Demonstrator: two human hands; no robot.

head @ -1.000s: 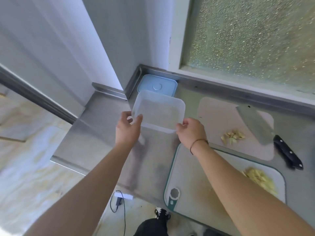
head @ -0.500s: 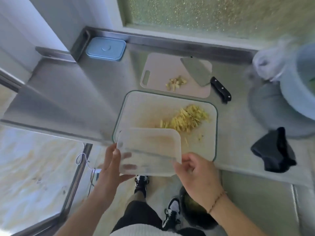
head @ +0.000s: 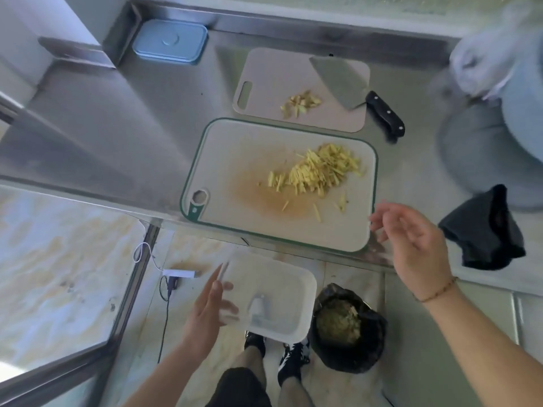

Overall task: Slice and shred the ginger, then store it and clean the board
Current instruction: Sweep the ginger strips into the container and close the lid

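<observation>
Shredded ginger [head: 317, 170] lies in a pile on the green-rimmed cutting board [head: 235, 160] at the counter's front edge. My left hand [head: 208, 309] holds a clear plastic container [head: 273, 301] by its left side, below the counter edge and in front of the board. My right hand [head: 411, 245] hovers with relaxed fingers at the board's near right corner, holding nothing. A smaller board [head: 273, 74] behind carries ginger scraps [head: 299, 102] and a cleaver [head: 349, 83]. The container's blue lid [head: 170, 42] lies in the back left corner.
A black cloth [head: 487, 233] lies on the counter to the right. A grey bowl [head: 499, 127] and a plastic bag [head: 484, 54] stand at the far right. On the floor under the counter edge stands a black-bagged bin [head: 346, 324] beside my feet.
The container came from the back left corner toward me and now sits lower, below the counter edge. My right hand let go of it and moved up to the board's right corner.
</observation>
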